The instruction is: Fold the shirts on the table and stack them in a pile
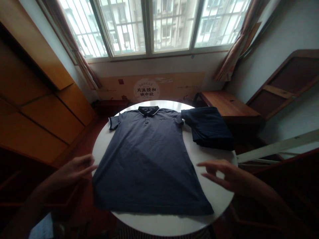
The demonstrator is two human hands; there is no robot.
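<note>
A dark grey polo shirt [152, 159] lies spread front side up, its black collar at the far end and its hem toward me. Its lower left side reaches over the table's edge. Just left of the shirt, my left hand [79, 167] hovers with thumb and fingers apart, holding nothing. On the other side my right hand [221, 172] is held above the tabletop, fingers spread and nothing in them, a short way from the shirt's right edge. Folded dark navy clothing [209, 127] rests beside the shirt's right sleeve.
The round white table [171, 225] bears the shirt and the folded clothing. A low wooden table [231, 103] stands behind on the right. Wooden cabinets [50, 116] line the left side. Under the barred windows [149, 26] is a printed banner [174, 84].
</note>
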